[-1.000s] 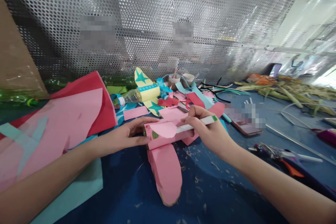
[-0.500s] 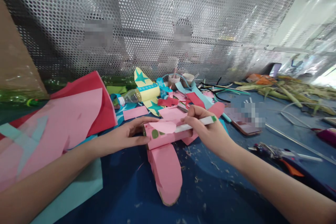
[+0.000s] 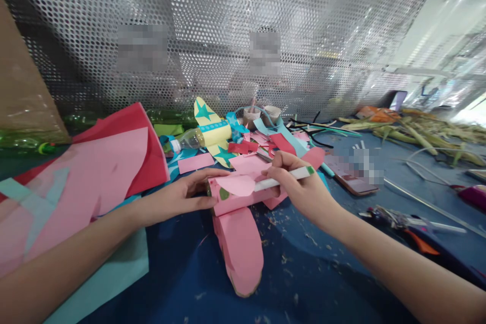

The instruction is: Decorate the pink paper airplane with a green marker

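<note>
My left hand (image 3: 192, 191) grips the near-left end of a pink paper-covered model plane (image 3: 237, 203), thumb along its side and fingers over the top. A rounded pink wing (image 3: 245, 255) sticks out from the body toward me. On the body a dark green dot (image 3: 224, 194) shows beside a loose light pink paper flap (image 3: 237, 184), which lies over the top. My right hand (image 3: 290, 177) is closed around a white marker (image 3: 283, 178) with a green end pointing up right. The marker's other end is at the flap's edge; its tip is hidden.
Behind stands a yellow model plane (image 3: 216, 135) made from a bottle, among paper scraps (image 3: 261, 139). Pink and red sheets (image 3: 110, 162) lie left. To the right are a phone (image 3: 351, 174), a glue gun (image 3: 425, 238) and dry husks (image 3: 413, 131). Silver perforated sheeting (image 3: 228, 20) forms the back.
The light pink flap has come down a little over the body and covers more of the green dots. The marker has shifted slightly with my right hand; my left hand holds its place.
</note>
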A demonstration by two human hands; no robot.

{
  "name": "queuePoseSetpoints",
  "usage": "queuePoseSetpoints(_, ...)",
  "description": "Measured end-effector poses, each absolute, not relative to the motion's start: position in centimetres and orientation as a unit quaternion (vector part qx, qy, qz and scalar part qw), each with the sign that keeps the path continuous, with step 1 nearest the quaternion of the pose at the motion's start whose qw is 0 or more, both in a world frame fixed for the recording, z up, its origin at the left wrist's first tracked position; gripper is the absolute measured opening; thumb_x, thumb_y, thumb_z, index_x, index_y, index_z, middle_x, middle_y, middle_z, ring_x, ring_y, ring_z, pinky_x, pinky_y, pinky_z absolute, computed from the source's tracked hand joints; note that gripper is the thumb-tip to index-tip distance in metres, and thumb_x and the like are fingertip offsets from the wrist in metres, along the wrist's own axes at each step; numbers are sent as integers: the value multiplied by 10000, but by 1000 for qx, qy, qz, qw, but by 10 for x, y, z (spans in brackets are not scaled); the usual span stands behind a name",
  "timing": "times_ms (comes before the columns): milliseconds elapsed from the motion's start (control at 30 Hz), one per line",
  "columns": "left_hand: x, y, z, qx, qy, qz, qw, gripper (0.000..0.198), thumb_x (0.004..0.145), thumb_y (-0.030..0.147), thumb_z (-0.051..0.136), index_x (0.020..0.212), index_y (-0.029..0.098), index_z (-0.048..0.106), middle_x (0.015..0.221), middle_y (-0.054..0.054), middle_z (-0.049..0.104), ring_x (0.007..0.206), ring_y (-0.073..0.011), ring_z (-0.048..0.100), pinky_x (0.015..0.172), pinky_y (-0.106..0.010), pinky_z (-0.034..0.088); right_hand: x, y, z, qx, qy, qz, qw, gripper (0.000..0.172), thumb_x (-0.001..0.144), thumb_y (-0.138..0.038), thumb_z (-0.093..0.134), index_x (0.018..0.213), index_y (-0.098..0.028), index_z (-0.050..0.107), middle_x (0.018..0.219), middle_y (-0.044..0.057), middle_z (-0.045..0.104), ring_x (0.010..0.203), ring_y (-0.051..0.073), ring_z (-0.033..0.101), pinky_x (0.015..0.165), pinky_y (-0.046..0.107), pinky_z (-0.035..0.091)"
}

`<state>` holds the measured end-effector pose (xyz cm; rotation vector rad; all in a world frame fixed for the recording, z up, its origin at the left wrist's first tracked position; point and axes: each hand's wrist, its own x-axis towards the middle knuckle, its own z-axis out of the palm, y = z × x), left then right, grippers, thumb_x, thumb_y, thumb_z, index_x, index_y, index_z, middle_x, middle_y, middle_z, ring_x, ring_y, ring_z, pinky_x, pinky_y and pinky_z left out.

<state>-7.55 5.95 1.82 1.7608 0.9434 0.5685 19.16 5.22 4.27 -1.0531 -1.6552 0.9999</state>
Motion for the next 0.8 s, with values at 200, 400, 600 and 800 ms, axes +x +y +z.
queuePoseSetpoints(200,-75,60,18,727,380,238,520,573,871,509,684,1386,327,511,1535,-40,453,1365,-299,465,1085,-409,423,191,52,43,-429,-669,405,451,213,800,-252,545,616,-243,439,518,-57,502,531,132,456,534,269,328)
queuePoseSetpoints(400,-74,59,18,726,380,238,522,568,878,499,678,1392,322,510,1553,-41,434,1397,-314,430,1112,-438,399,190,52,44,-427,-662,411,458,205,794,-262,552,622,-244,442,519,-56,514,523,131,469,534,269,335)
queuePoseSetpoints(600,-73,59,19,732,382,238,512,581,871,513,677,1391,319,507,1540,-47,450,1396,-319,431,1104,-451,414,190,52,43,-424,-666,410,457,202,805,-270,548,633,-243,447,528,-52,533,530,134,483,535,267,339)
queuePoseSetpoints(800,-74,60,19,732,374,240,516,567,873,502,681,1383,319,512,1538,-47,451,1382,-305,449,1102,-425,413,191,52,43,-427,-668,405,455,219,811,-264,550,623,-243,438,525,-51,529,531,133,486,542,270,349)
